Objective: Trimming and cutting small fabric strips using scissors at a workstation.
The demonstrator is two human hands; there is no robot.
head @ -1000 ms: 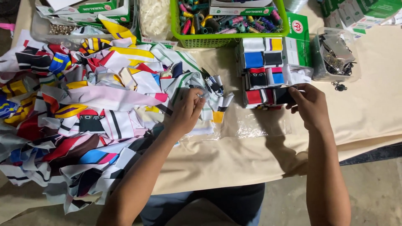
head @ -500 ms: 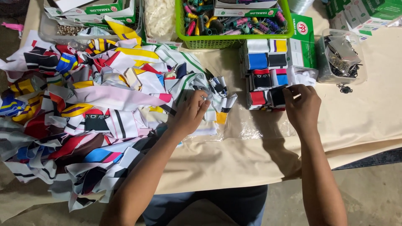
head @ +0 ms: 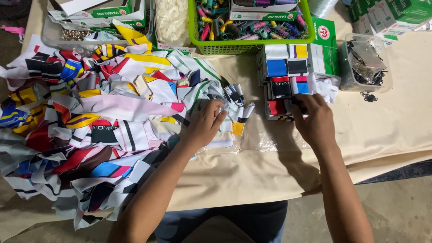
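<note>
While the left hand (head: 208, 122) pinched a strip at the edge of the fabric pile (head: 99, 121), fingers closed, it kept that piece separated. The right hand (head: 315, 119) gripped a folded piece on the neat stack (head: 283, 81), squaring it.

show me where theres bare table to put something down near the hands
Bare table cloth lies right of the right hand, below the clear tub. A smaller patch sits between both forearms at the near edge. Left of the left hand, the fabric scrap pile covers everything; the green basket crowds the back.
</note>
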